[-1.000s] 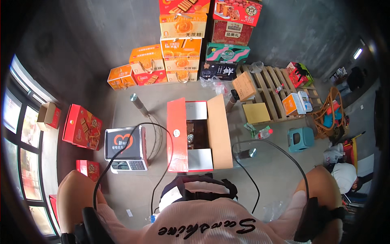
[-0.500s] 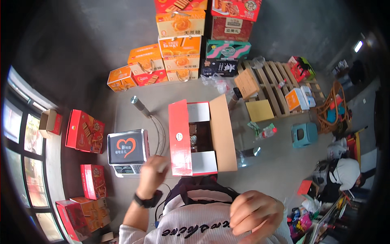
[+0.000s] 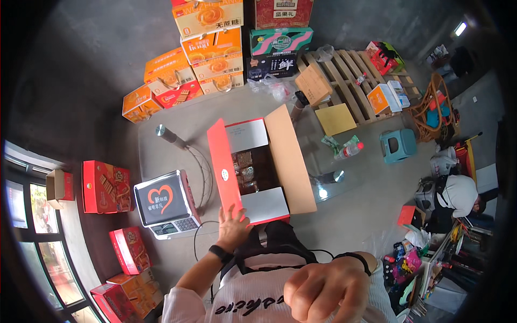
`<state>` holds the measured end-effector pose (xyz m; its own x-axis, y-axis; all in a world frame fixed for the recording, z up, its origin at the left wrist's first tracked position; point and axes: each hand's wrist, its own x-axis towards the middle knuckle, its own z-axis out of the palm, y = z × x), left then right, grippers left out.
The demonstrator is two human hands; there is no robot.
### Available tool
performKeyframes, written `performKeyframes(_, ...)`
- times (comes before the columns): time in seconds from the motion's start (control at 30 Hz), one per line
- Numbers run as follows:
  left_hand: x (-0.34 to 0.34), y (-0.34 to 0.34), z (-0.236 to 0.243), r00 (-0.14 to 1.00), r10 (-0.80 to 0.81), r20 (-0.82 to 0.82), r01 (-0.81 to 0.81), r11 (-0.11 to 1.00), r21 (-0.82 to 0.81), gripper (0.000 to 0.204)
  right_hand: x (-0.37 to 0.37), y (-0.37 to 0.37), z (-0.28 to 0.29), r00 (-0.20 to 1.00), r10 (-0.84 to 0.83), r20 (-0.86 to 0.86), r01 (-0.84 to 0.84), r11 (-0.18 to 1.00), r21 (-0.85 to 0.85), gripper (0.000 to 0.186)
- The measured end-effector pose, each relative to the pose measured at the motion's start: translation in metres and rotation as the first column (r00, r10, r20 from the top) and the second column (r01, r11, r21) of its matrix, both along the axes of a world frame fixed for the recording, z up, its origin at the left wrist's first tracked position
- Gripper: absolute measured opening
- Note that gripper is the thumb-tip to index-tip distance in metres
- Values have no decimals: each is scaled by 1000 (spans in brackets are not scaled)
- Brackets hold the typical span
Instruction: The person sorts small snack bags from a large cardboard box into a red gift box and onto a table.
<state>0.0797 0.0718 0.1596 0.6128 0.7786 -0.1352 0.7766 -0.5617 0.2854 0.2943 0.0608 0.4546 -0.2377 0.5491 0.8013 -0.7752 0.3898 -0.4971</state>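
A red cardboard box (image 3: pixel 249 219) stands open in front of me, flaps spread: red on the left, brown on the right, white at the far and near ends. Brown wrapped pieces (image 3: pixel 246 171) lie inside along its left side; the rest of the interior is dark. My left hand (image 3: pixel 232 230), wearing a dark wristband, has its fingers spread at the box's near left corner, seemingly touching the red flap. Close to my chest, my right hand (image 3: pixel 329 288) is closed with fingers curled down. Whatever it may hold is hidden.
A digital scale (image 3: pixel 164 202) sits left of the box. Stacked gift boxes (image 3: pixel 215 48) line the back wall. Beyond the right side are a wooden pallet (image 3: pixel 344 81), a bottle (image 3: pixel 350 151) and a blue stool (image 3: pixel 397 145). Another person (image 3: pixel 456 195) bends at the far right.
My left hand has moved right from beside the scale to the box's corner, its fingers spreading. My right hand has curled more and come lower. The whole view has shifted and turned slightly.
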Motion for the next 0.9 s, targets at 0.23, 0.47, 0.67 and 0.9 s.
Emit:
performKeyframes(0.23,-83,-11,-26,883,360,301,-370,929,-25,33,-13,11,-10,998,-66,4,66,996,-58,17)
performKeyframes(0.47,-105,1,-50,451,782,430,-687,612,-393,51,-12,52,-135,660,-104,744,480,820,-311,9)
performKeyframes(0.67,-109,14,-80,544,792,278,-509,575,-641,34,-34,69,-379,-181,-180,967,702,665,255,45)
performKeyframes(0.9,-125,9,-95,444,885,139,-521,381,-764,48,-28,44,-352,-371,-251,894,608,662,438,39)
